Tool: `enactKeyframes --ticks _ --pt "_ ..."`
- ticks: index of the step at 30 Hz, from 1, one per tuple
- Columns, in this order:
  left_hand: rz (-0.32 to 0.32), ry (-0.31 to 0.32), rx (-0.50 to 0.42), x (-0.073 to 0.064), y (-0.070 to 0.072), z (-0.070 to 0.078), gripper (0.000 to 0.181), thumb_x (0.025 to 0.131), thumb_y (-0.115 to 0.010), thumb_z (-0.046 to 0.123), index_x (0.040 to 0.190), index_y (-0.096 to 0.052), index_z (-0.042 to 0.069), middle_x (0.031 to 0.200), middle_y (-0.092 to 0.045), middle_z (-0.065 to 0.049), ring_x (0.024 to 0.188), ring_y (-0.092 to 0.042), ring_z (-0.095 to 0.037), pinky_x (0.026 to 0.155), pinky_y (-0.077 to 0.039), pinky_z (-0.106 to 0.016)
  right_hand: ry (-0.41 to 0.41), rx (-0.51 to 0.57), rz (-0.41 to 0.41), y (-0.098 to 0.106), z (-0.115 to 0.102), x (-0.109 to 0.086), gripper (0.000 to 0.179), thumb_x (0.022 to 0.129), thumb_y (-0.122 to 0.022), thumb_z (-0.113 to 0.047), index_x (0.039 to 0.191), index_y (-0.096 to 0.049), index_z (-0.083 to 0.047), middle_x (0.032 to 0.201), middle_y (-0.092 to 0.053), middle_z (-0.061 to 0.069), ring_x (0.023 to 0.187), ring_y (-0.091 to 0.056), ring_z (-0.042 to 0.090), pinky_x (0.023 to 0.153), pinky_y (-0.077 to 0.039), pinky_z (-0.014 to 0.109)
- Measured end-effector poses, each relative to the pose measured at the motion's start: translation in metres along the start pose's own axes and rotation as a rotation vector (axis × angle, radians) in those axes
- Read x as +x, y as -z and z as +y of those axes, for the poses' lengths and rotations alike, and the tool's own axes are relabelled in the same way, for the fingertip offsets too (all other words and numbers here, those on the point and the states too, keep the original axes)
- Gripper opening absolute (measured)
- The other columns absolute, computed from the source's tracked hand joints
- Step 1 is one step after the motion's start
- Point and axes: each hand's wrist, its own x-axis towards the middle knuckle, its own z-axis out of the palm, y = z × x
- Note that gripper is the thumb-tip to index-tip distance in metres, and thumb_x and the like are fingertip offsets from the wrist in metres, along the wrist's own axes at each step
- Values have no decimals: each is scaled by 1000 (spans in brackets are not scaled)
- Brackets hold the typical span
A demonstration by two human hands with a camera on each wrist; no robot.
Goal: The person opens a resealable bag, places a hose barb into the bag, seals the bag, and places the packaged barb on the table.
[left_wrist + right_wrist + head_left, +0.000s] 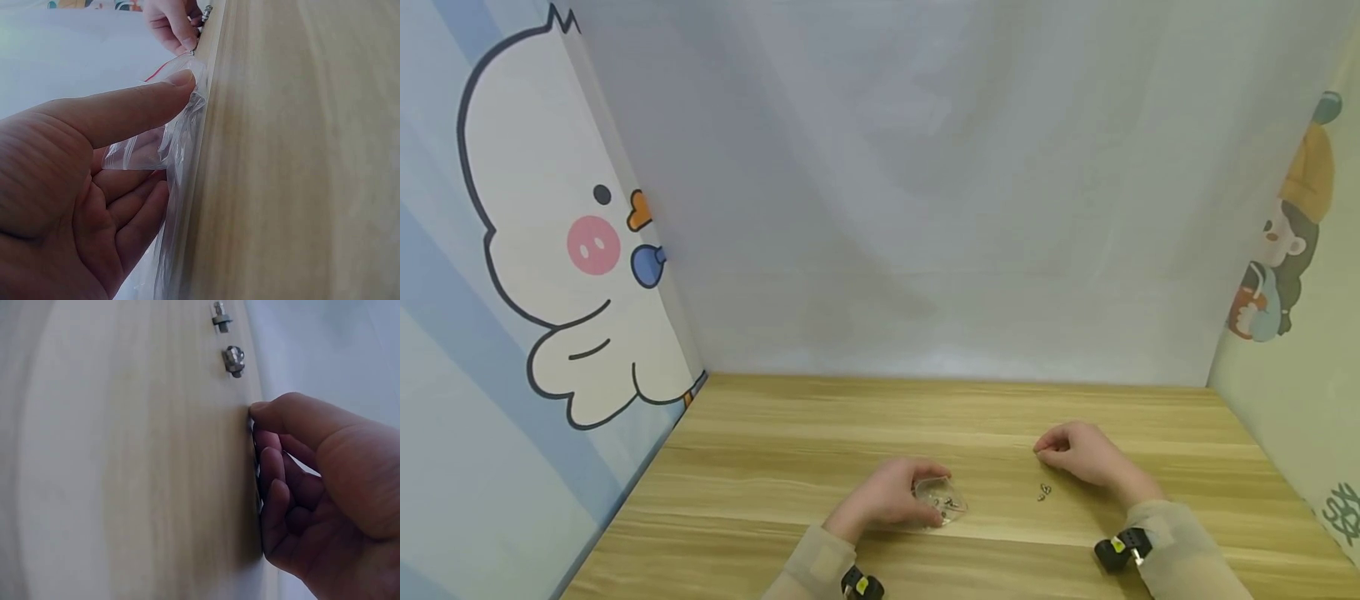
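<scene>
My left hand (895,493) holds a clear zip bag (953,510) low over the wooden table, thumb on one side and fingers on the other. Inside the bag are several small metal fittings (950,502). A red line runs along the bag's edge in the left wrist view. Farther right and back, my right hand (1081,454) rests at the tabletop with its fingers curled in and thumb close to the index finger (269,440). I cannot tell whether a small piece is pinched there. Just in front of that hand lie loose metal fittings (234,360).
The wood-grain table (775,425) runs back to a pale grey curtain (955,208). Cartoon-printed curtains stand at the left (527,250) and right (1300,275) sides. Dark cameras (1123,550) are strapped at both wrists over light sleeves.
</scene>
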Motion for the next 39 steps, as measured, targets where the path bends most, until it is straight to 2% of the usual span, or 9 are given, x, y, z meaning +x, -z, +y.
enactKeyframes --ticks 8,14,21,39 --pt "-6 0 1 3 -1 -4 66 75 -97 21 137 -73 19 135 -70 8 112 -62 -8 103 -49 -35 10 -14 3 2 -5 0 7 96 -79 -16 98 -81 -10 92 -75 -4 84 -64 12 79 -54 38" --pt "-2 -4 10 2 -2 -3 65 75 -97 21 136 -74 19 137 -70 7 117 -63 -11 106 -48 -37 0 -15 5 0 -3 0 8 97 -79 -17 99 -81 -10 94 -76 -2 86 -65 13 81 -54 40" --pt "-1 -2 10 2 -2 -3 65 75 -97 21 136 -74 19 137 -70 7 117 -63 -10 107 -48 -36 -16 1 1 -1 -1 0 7 96 -78 -16 98 -81 -11 93 -76 -3 86 -64 13 81 -54 38" --pt "-2 -13 13 5 -2 -5 65 76 -97 22 136 -73 19 138 -70 7 119 -62 -10 108 -48 -37 -12 7 22 -2 3 -2 11 97 -78 -18 101 -82 -9 97 -76 -1 90 -66 15 82 -55 40"
